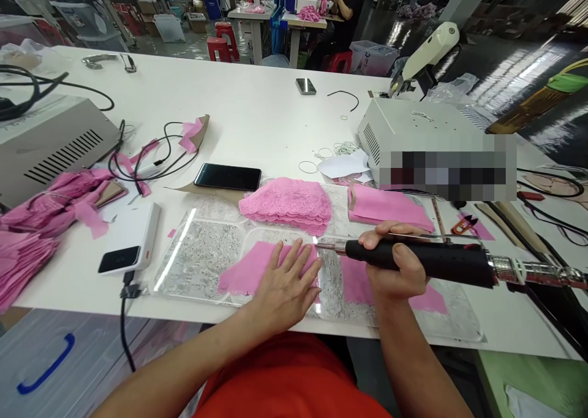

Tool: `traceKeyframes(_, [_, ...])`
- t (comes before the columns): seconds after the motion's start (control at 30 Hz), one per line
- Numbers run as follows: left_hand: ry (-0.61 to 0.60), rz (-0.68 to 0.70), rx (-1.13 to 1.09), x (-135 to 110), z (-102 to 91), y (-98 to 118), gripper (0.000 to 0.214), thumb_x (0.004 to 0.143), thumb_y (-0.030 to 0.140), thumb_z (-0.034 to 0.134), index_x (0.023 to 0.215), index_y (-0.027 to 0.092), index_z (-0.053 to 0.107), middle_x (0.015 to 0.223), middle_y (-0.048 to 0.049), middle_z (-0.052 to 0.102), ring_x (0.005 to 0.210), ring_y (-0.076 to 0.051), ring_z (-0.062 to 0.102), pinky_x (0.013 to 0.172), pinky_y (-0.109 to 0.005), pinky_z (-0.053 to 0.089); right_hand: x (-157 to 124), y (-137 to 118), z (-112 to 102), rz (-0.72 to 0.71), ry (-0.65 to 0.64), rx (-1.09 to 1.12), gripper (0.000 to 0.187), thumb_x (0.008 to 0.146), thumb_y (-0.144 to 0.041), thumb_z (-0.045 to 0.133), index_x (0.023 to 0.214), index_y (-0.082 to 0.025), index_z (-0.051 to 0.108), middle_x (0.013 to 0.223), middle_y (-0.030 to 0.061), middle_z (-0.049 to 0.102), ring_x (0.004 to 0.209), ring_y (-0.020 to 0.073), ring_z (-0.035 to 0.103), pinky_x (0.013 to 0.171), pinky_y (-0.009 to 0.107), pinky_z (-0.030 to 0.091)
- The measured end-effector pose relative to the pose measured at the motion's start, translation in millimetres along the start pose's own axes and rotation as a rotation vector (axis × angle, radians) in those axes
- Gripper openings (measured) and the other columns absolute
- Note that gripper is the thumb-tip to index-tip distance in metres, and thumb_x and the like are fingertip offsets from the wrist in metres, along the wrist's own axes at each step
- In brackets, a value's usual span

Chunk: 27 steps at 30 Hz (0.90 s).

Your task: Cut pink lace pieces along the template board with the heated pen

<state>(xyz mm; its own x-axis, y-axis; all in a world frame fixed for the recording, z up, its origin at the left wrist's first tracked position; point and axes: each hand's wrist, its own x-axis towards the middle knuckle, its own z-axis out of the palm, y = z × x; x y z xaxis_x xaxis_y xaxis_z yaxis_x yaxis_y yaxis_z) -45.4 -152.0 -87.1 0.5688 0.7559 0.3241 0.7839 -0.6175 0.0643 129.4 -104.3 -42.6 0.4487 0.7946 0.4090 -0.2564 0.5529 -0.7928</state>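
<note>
My left hand [287,283] lies flat with fingers spread on a pink fabric piece [248,269], pressing it onto a scratched clear plate [202,255]. My right hand [395,262] is wrapped round the black handle of a hot cutting tool [441,262]. The tool's metal tip [324,244] points left, just above the fabric's right edge near my left fingertips. Another pink piece [353,283] lies under my right hand. A stack of pink lace [287,205] sits just behind the plate.
A grey control box [413,137] stands at the right, another grey box [46,142] at the left. A black phone [227,176], a white power bank [128,240], cables and pink fabric heaps [32,228] lie on the white table [257,105]. A person sits at a far table.
</note>
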Motion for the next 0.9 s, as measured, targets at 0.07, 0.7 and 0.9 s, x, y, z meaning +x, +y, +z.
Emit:
traceKeyframes(0.07, [-0.010, -0.005, -0.001, -0.2, -0.1, 0.2, 0.043, 0.092, 0.043, 0.047, 0.129, 0.021, 0.052, 0.139, -0.0105, 0.049, 0.134, -0.030, 0.037, 0.111, -0.052, 0.024, 0.0, -0.3, 0.6, 0.003, -0.001, -0.002, 0.017, 0.062, -0.021, 0.051, 0.077, -0.019, 0.059, 0.072, -0.0017, 0.060, 0.046, 0.0116, 0.055, 0.051, 0.033, 0.048])
traceKeyframes(0.7, [-0.035, -0.056, -0.030, -14.1, -15.2, -3.2, 0.049, 0.096, 0.049, 0.037, 0.134, 0.020, 0.047, 0.141, -0.0083, 0.048, 0.132, -0.026, 0.041, 0.110, -0.049, 0.029, -0.5, -4.7, 5.3, 0.070, 0.090, -0.041, 0.013, 0.052, -0.020, 0.048, 0.061, -0.022, 0.056, 0.063, -0.0001, 0.055, 0.045, 0.0132, 0.047, 0.045, 0.034, 0.041])
traceKeyframes(0.9, [0.047, -0.158, -0.032, -48.5, -25.9, -36.9, 0.035, 0.097, 0.032, 0.042, 0.124, 0.018, 0.057, 0.134, -0.0089, 0.055, 0.131, -0.025, 0.044, 0.112, -0.048, 0.028, -3.9, -7.2, 18.7, 0.054, -0.021, -0.040, 0.015, 0.057, -0.026, 0.054, 0.070, -0.019, 0.058, 0.068, -0.0011, 0.057, 0.044, 0.0120, 0.051, 0.049, 0.034, 0.047])
